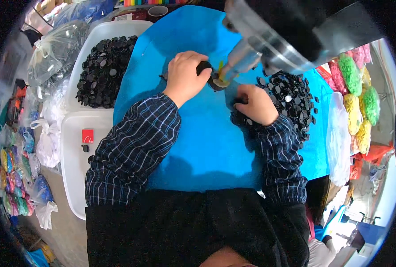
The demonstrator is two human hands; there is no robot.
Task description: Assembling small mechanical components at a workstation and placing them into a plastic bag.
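Single view: head-worn fisheye camera, left of pair, looking steeply down from above person's chest. Picture upright, not mirrored. Close range: blue work surface (207,147) fills centre. Both forearms enter from 6 o'clock, left hand (185,76) and right hand (255,105) near centre, toward 12. Machine part (269,40) looms very near lens at 1 o'clock, blurred. Edges bend at rim; dark border rings frame. No second view to share.
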